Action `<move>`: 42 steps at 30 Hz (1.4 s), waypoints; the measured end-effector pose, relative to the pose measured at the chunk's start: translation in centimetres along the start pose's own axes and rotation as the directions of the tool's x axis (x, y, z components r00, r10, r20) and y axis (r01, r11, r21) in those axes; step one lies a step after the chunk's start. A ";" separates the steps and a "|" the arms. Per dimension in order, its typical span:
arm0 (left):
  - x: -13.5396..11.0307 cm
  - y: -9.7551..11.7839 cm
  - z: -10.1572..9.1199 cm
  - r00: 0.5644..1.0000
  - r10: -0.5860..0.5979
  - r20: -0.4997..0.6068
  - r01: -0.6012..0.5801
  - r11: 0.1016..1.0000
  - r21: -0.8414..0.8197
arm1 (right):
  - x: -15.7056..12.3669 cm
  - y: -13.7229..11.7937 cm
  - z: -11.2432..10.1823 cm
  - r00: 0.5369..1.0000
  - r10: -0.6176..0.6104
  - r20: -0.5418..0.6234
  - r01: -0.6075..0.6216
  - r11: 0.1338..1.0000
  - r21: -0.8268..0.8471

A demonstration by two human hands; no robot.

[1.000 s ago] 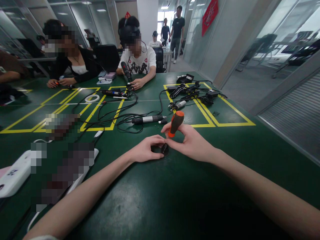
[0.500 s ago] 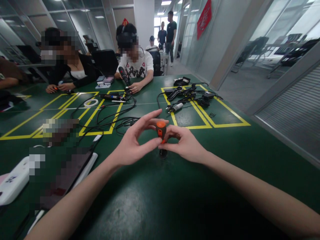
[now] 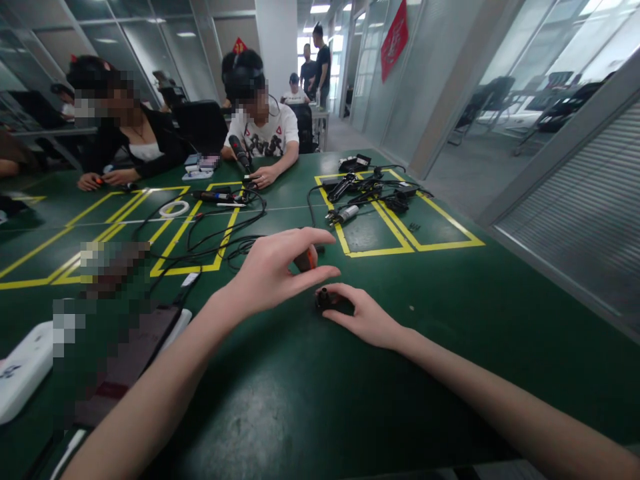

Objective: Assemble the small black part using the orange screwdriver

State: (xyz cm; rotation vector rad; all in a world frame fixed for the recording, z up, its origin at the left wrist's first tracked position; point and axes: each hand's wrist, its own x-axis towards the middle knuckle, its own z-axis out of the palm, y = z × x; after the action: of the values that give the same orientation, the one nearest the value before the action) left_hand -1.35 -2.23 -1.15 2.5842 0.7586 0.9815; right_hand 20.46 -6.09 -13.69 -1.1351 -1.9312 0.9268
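My left hand (image 3: 273,270) is raised over the table with thumb and index finger apart. Behind the thumb shows an orange-and-black screwdriver handle (image 3: 307,259), held tilted by fingers that are mostly hidden. Lower and to the right, my right hand (image 3: 367,317) curls its thumb and fingers around a small black round base (image 3: 320,301) with a short upright stub. That base rests on the green table (image 3: 310,400). Handle and base are apart from each other.
Black cables and adapters (image 3: 370,190) lie in a yellow-taped area ahead. More cables (image 3: 225,227) and a white ring (image 3: 174,209) are left of centre. A white device (image 3: 25,367) sits at the left. A person in a white shirt (image 3: 270,130) works across the table.
The orange-and-black handle stood upright on the black base between both hands. My left hand has lifted it off and tilted it; my right hand has gone down around the base.
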 end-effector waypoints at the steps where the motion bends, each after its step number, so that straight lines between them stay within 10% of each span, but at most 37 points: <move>1: 0.2 0.3 -0.4 0.999 -0.012 0.036 0.012 1.000 0.002 | 0.0 0.0 0.1 1.000 0.001 -0.004 -0.001 1.000 0.000; 9: 0.9 0.6 -3.5 0.958 -0.098 0.269 0.135 0.983 -0.122 | 0.2 -0.2 0.2 1.000 -0.003 -0.026 0.002 0.999 -0.045; 19: 1.3 0.1 0.1 0.958 -0.281 0.052 0.285 0.928 -0.240 | 0.3 0.6 -0.6 0.965 -0.243 0.094 0.260 0.904 -0.339; 25: 1.5 0.7 -0.8 0.811 -0.325 0.487 0.580 0.556 -0.595 | 0.5 0.6 -1.5 0.938 -0.300 0.172 0.344 0.860 -0.376; 31: 1.5 -0.6 -1.3 0.765 -0.226 0.603 0.643 0.299 -0.705 | 0.5 0.9 -1.6 0.923 -0.334 0.192 0.384 0.837 -0.391; 42: 1.4 -0.6 -2.8 0.756 -0.312 0.575 0.646 0.495 -0.581 | 0.6 0.7 -1.4 0.931 -0.325 0.167 0.365 0.837 -0.407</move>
State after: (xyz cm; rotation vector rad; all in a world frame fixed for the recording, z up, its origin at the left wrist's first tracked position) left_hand -2.59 -0.73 1.45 1.5721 0.7015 0.3984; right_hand 21.71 -4.96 -13.50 -0.9345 -2.3950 0.3623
